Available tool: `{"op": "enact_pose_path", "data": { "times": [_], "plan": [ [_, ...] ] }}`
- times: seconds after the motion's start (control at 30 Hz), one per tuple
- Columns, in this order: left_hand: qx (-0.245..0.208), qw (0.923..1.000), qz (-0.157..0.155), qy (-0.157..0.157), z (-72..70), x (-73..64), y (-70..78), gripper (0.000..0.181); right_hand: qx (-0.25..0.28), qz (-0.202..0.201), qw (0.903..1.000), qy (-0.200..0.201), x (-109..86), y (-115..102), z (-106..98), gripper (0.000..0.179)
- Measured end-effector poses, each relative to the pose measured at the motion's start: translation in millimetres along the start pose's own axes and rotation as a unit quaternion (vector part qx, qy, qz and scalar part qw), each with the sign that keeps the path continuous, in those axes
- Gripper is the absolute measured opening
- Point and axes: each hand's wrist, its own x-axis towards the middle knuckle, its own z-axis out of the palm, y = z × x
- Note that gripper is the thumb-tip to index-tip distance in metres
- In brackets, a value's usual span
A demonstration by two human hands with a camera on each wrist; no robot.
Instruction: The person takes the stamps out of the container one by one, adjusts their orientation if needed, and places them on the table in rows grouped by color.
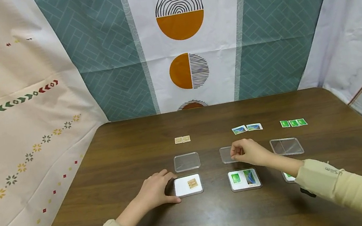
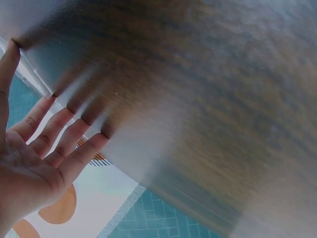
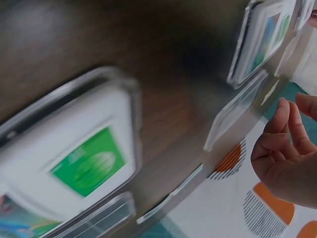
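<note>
My left hand [image 1: 159, 188] rests at the left edge of a clear case with a white insert [image 1: 183, 187], thumb and fingertips touching near its corners. In the left wrist view its fingers [image 2: 64, 144] look fairly straight. A tan stamp [image 1: 192, 183] lies on that insert. My right hand [image 1: 249, 152] hovers over a clear lid [image 1: 226, 155] in the middle, fingers loosely bent, with nothing visible between them. Below it, the middle case [image 1: 245, 187] holds a green stamp [image 1: 236, 178] and a blue landscape stamp [image 1: 249, 177]. My right arm partly hides another case [image 1: 289, 177].
Clear lids lie behind the cases at left [image 1: 187, 162] and right [image 1: 286, 146]. Farther back are tan stamps [image 1: 182, 139], blue landscape stamps [image 1: 247, 128] and green stamps [image 1: 293, 123]. A small black object [image 1: 307, 192] shows beneath the right sleeve. Curtains surround the brown table [image 1: 137, 151].
</note>
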Motion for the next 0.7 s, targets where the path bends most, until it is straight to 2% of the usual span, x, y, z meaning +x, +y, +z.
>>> {"op": "enact_pose_path", "data": {
  "times": [0.37, 0.7],
  "plan": [
    [-0.003, 0.9999, -0.011, -0.009, -0.9, -2.0, 1.1, 0.064, 0.023, -0.001, 0.9997, -0.01, 7.1, -12, 16, 0.006],
    [0.003, 1.0, -0.001, 0.0, 0.6, 0.0, 0.6, 0.064, 0.025, -0.013, 0.9994, -0.021, 12.3, -26, 28, 0.005]
  ]
}}
